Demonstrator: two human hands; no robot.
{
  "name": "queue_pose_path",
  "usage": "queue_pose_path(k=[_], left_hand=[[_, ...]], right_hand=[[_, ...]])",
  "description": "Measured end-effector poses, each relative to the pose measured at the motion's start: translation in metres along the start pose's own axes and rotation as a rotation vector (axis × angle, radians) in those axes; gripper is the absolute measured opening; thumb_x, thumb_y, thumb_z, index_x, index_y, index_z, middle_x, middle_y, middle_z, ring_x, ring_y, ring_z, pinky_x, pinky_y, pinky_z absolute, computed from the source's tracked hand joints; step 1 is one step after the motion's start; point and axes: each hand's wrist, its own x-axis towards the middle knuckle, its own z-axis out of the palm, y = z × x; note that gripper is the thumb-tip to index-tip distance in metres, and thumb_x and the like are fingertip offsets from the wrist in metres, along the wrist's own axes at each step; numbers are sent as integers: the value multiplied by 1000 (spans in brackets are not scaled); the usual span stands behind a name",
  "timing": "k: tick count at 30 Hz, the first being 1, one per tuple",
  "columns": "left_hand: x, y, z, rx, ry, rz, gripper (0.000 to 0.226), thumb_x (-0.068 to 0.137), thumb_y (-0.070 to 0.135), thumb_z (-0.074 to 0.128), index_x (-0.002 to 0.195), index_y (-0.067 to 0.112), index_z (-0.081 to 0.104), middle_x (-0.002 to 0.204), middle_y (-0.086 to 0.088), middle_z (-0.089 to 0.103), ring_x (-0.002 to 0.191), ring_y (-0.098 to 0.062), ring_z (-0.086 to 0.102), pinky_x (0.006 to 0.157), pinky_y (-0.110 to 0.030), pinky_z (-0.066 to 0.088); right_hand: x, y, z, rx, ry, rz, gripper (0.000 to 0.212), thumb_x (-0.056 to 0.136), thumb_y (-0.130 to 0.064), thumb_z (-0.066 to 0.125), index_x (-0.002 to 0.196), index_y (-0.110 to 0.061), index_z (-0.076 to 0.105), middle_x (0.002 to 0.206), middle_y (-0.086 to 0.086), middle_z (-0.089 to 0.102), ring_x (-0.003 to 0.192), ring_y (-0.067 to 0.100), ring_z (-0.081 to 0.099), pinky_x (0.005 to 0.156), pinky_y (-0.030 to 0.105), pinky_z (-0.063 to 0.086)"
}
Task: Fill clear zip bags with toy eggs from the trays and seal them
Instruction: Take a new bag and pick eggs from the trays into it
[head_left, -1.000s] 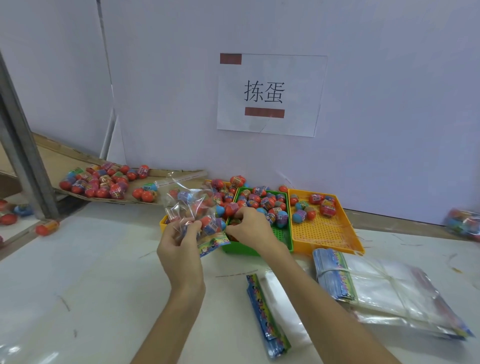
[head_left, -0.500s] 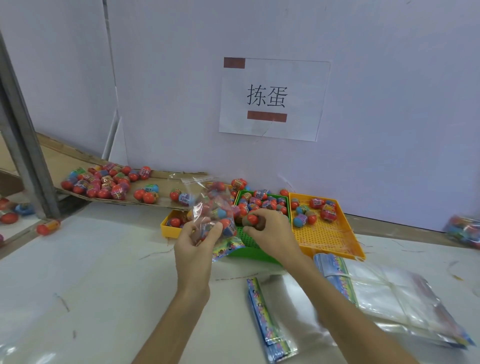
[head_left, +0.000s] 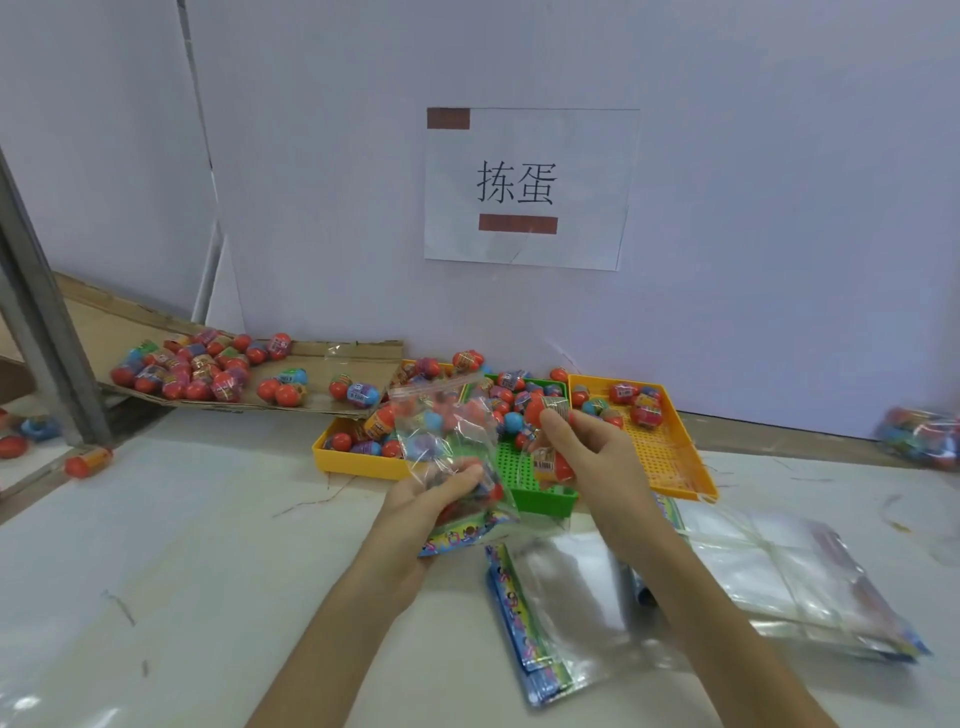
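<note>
My left hand (head_left: 421, 501) grips a clear zip bag (head_left: 448, 441) partly filled with red and blue toy eggs, its mouth pointing up. To its right, my right hand (head_left: 592, 457) is closed on toy eggs (head_left: 546, 410), one at the fingertips and another low in the palm. Both hands hover over the green tray (head_left: 540, 488). A yellow tray (head_left: 353, 462) with eggs lies to the left and an orange tray (head_left: 670, 462) with a few eggs to the right.
A cardboard ramp (head_left: 311, 379) at the back left carries several loose eggs (head_left: 182, 371). Stacks of empty zip bags (head_left: 779, 577) lie at the right front. A filled bag (head_left: 922, 434) rests by the wall at far right. A metal post (head_left: 47, 338) stands at left.
My right hand left the bag's mouth, dipped to the green tray, and has come up holding eggs. The left hand and bag shifted slightly to the right.
</note>
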Motion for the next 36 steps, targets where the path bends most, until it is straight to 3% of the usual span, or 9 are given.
queue_pose_path(k=[4,6,8,11,17,21,29,33,36], left_hand=[[3,-8,0,319,43,193,17,85,8,79,100,12,75,94,-13,79,80,-23,77,67,-23,59],[4,-11,0,461,59,262,21,82,11,83,101,16,75,93,-8,79,83,-22,77,71,-29,62],[4,-13,0,550,58,314,24,81,15,84,102,22,75,91,-2,78,81,-19,76,66,-31,62],[2,-14,0,647,58,412,24,82,20,85,100,30,73,88,10,76,80,-13,74,58,-31,61],[3,-18,1,911,38,674,32,80,20,86,107,29,71,97,19,72,93,5,66,76,-7,50],[4,-18,0,852,35,655,35,79,21,86,104,37,68,94,24,72,91,3,68,75,-9,51],[-1,-13,5,768,4,584,33,81,23,85,102,41,68,98,24,72,92,1,68,78,-21,58],[0,-13,3,705,19,509,30,83,24,84,110,27,72,97,15,74,91,-4,70,77,-29,61],[-1,-10,3,658,2,432,33,82,27,84,113,27,71,97,14,74,87,-9,72,63,-21,57]], right_hand=[[-3,-13,-6,-53,23,-93,49,78,-62,66,88,-14,74,82,18,69,70,21,66,65,35,59],[-4,-20,-9,-82,10,-163,29,83,-50,70,97,-25,75,86,13,73,81,34,68,69,48,59],[-3,-23,-11,-111,-6,-233,15,89,-34,73,104,-38,73,88,-2,76,79,26,69,68,43,61],[-3,-22,-13,-188,6,-302,31,91,-24,74,117,-40,67,80,-19,72,67,2,61,62,24,56],[-2,-18,-13,-250,57,-293,42,88,-28,77,129,-32,66,73,-15,67,60,1,53,60,26,53],[-2,-17,-15,-332,48,-297,51,86,-31,79,135,-32,63,65,-23,59,57,3,46,57,15,43],[-5,-18,-14,-327,0,-330,16,86,-24,78,99,-31,74,74,-7,72,63,17,59,64,48,53],[-7,-19,-11,-329,29,-372,4,87,-34,72,84,-33,75,76,-12,72,67,14,65,60,34,53],[-7,-22,-13,-250,136,-395,6,88,-33,71,83,-31,73,75,-14,70,69,10,65,58,16,50]])
